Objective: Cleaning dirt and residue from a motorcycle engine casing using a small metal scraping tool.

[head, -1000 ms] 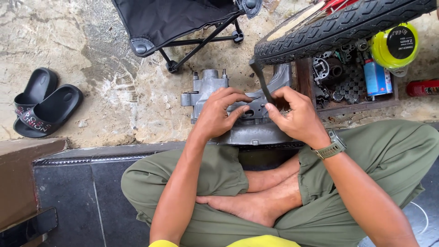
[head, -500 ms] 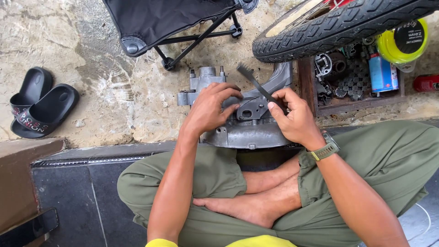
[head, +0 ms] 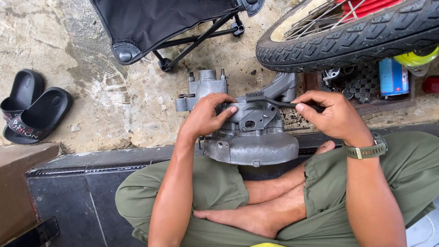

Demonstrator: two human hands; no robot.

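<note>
Grey cast-metal engine casing (head: 250, 142) sits on the floor just ahead of my crossed legs, and my left hand (head: 206, 116) is clamped over its upper edge. My right hand (head: 331, 114) pinches a dark brush (head: 274, 100), bristles apparently touching the casing top, near the tyre (head: 347, 41).

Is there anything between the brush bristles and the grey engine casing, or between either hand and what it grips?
Nothing visible. The right hand holds the black brush by its handle, bristles directly over the engine casing. The left hand rests straight on the casing's top. The tyre sits behind, clear of both.
</note>
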